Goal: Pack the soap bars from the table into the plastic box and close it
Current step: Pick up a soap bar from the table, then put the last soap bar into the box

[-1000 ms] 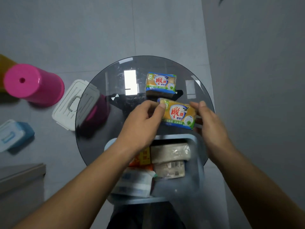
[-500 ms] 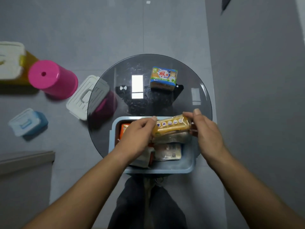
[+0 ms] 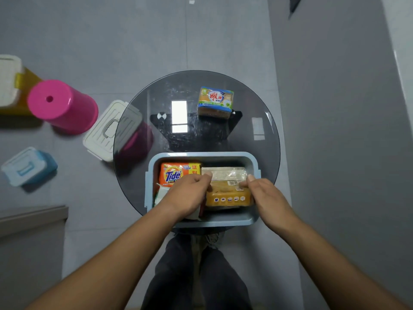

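Soap bars all over this one, so counting them off from the plastic box (image 3: pixel 202 156), light blue, lidless, sitting on the near edge of the round glass table (image 3: pixel 143 113). Inside the box, far-left corner: one orange Tide bar (image 3: pixel 176 173). Far-right corner: one pale bar in clear wrap (image 3: pixel 224 173). Just nearer than that, one yellow bar (image 3: pixel 228 196) with a barcode sticker, standing on its edge along the right half of the box. Left hand (image 3: pixel 190 194) pinching its left end, right hand (image 3: pixel 264 192) pinching its right end, fingers curled onto the wrapper on both sides. Under the left hand, one more white-and-green pack (image 3: pixel 159 193), mostly hidden, so can't say more about it. Outside the box, beyond its far wall on the glass: one single yellow bar with a blue-and-green label (image 3: pixel 215 101), well apart from both hands.

Left of the box, on the floor: one white lid (image 3: pixel 107 130) partly under the table edge, one pink stool (image 3: pixel 61 106), one small blue box with its lid on (image 3: pixel 28 166).
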